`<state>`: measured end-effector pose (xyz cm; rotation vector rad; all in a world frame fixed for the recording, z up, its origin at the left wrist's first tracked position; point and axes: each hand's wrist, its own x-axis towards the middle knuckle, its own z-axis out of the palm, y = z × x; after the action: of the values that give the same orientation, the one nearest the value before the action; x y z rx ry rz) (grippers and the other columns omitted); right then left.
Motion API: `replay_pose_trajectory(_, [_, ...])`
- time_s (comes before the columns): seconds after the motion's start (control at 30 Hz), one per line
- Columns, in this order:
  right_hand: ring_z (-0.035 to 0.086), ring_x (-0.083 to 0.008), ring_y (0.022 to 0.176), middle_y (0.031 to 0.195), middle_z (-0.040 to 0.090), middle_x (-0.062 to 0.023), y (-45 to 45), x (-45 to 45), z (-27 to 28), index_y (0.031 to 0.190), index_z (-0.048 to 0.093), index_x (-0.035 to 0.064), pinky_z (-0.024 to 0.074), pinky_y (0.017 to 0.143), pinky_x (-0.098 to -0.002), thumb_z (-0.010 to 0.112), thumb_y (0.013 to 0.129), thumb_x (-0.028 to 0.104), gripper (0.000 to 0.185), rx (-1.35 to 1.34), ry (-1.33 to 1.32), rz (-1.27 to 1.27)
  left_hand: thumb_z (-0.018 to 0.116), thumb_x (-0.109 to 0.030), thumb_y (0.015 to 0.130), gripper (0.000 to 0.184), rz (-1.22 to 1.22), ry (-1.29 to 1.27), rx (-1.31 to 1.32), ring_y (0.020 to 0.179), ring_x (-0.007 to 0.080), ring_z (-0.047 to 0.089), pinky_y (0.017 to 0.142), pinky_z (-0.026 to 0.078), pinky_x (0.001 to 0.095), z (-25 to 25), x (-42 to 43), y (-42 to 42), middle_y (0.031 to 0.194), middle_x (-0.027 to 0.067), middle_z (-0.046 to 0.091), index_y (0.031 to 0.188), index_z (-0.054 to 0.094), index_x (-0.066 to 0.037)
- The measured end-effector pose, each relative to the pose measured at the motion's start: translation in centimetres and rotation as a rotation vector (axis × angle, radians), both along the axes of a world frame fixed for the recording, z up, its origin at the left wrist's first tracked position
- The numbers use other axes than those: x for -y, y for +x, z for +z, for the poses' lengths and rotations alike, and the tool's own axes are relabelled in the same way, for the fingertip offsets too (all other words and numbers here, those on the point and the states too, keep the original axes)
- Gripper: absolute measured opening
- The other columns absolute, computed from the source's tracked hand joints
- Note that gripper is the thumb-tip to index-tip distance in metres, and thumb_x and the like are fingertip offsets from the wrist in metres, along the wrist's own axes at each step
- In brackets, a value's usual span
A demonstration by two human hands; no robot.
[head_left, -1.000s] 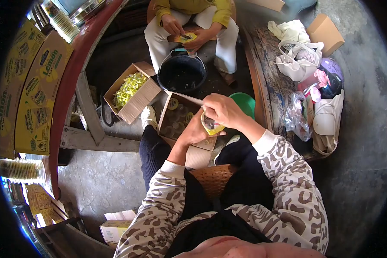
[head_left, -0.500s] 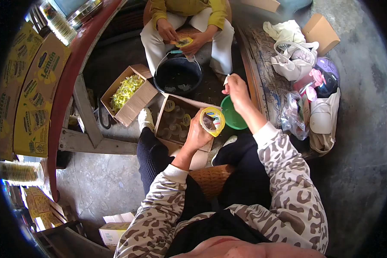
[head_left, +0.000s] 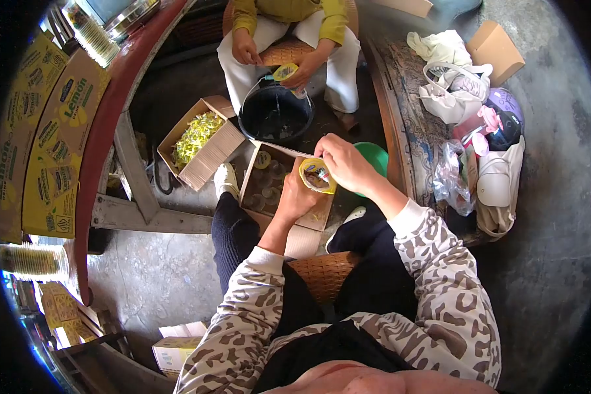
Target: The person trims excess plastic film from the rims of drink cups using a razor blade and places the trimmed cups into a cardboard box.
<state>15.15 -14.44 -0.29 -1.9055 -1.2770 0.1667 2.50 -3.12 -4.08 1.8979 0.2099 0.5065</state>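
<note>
My left hand (head_left: 298, 196) is wrapped round a plastic cup (head_left: 318, 176) with a yellow printed rim, its top tilted toward me and partly see-through. My right hand (head_left: 345, 164) is at the cup's upper right edge, fingers pinched; whatever is between them is too small to make out. Below and behind my hands stands an open cardboard box (head_left: 248, 172) with several cups (head_left: 261, 177) in it. A green basin (head_left: 374, 157) is partly hidden behind my right hand.
Across from me a seated person (head_left: 289, 39) holds another yellow-topped cup (head_left: 285, 72) over a black bucket (head_left: 276, 115). A box of yellow strips (head_left: 198, 139) stands left of the bucket. Bags (head_left: 454, 98) lie on the bench at right; Lemon cartons (head_left: 62, 144) stand at left.
My right hand went out over the green basin and has come back to the cup. The other person's right hand has moved away from their cup.
</note>
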Motion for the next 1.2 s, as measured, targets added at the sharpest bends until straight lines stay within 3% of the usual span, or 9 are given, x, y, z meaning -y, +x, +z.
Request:
replay_pose_trajectory(0.07, [0.058,-0.0376,0.087,0.091,0.055,-0.0159,-1.2,0.2,0.8,0.095,0.054,0.003,0.0491,0.078,-0.0447,0.052,0.088,0.01,0.01,0.048,-0.029,0.055,0.082,-0.012,0.068,0.054,0.018,0.003,-0.013,0.09,0.0368,0.068,0.076,0.053,0.0392,-0.1,-0.1,0.1,0.093,0.0194,0.068,0.111,0.052,0.0])
replay_pose_trajectory(0.23, [0.057,-0.027,0.088,0.089,0.056,-0.0102,-2.0,0.0,2.0,0.087,0.053,0.0035,0.049,0.076,-0.0389,0.071,0.074,0.017,0.025,0.488,-0.134,0.079,0.081,-0.014,0.067,0.051,-0.063,0.023,0.006,0.091,0.0399,0.067,0.076,0.053,0.0408,0.0,-0.3,0.2,0.093,0.0203,0.068,0.109,0.055,0.0])
replay_pose_trajectory(0.4, [0.057,-0.0268,0.086,0.088,0.057,-0.0099,-1.7,-0.4,0.8,0.087,0.055,0.0039,0.0499,0.076,-0.0391,0.069,0.077,0.018,0.022,0.563,-0.18,0.112,0.081,-0.016,0.067,0.05,-0.126,0.091,-0.091,0.09,0.0406,0.067,0.076,0.053,0.0415,-0.1,-0.7,-0.2,0.09,0.0205,0.068,0.107,0.056,0.0])
replay_pose_trajectory(0.47, [0.058,-0.0268,0.085,0.088,0.057,-0.0096,-1.6,-0.5,0.8,0.087,0.056,0.004,0.0502,0.075,-0.0391,0.068,0.078,0.018,0.021,0.568,-0.201,0.123,0.084,-0.013,0.064,0.05,-0.126,0.046,-0.125,0.09,0.025,0.069,0.08,0.053,0.0351,0.0,-0.7,-0.4,0.098,0.0151,0.07,0.105,0.059,0.002])
replay_pose_trajectory(0.57, [0.06,-0.0256,0.088,0.088,0.059,-0.0083,-1.4,-0.4,1.3,0.088,0.059,0.0046,0.0511,0.076,-0.038,0.067,0.082,0.022,0.02,0.556,-0.224,0.16,0.083,-0.013,0.065,0.048,-0.123,0.001,-0.102,0.087,0.0265,0.069,0.078,0.053,0.0349,0.4,-0.6,-0.7,0.096,0.015,0.069,0.104,0.06,0.001])
replay_pose_trajectory(1.0, [0.061,-0.0362,0.079,0.08,0.058,-0.0168,-1.2,-0.4,0.8,0.081,0.051,0.0008,0.0462,0.067,-0.0462,0.058,0.086,0.013,0.014,0.103,-0.03,0.09,0.08,-0.013,0.068,0.043,0.08,0.132,0.034,0.083,0.0348,0.069,0.073,0.053,0.0383,0.5,1.1,-0.3,0.09,0.0181,0.068,0.102,0.059,0.001])
replay_pose_trajectory(1.07, [0.06,-0.0371,0.076,0.078,0.057,-0.0179,-1.3,-0.5,0.5,0.081,0.051,0.0004,0.0449,0.066,-0.0467,0.058,0.087,0.012,0.015,0.054,-0.009,0.07,0.078,-0.019,0.07,0.042,0.129,0.168,0.044,0.086,0.0428,0.063,0.075,0.05,0.0482,0.6,1.4,-0.2,0.087,0.0206,0.065,0.102,0.058,-0.002])
replay_pose_trajectory(1.2, [0.05,-0.0302,0.055,0.064,0.052,-0.0194,-0.7,-0.8,0.7,0.076,0.05,-0.0027,0.0413,0.056,-0.0412,0.048,0.093,0.015,0.025,-0.325,0.091,-0.11,0.08,-0.014,0.067,0.043,0.177,0.355,0.127,0.089,0.0357,0.065,0.079,0.051,0.0399,0.1,2.1,0.1,0.094,0.0171,0.065,0.104,0.06,-0.001])
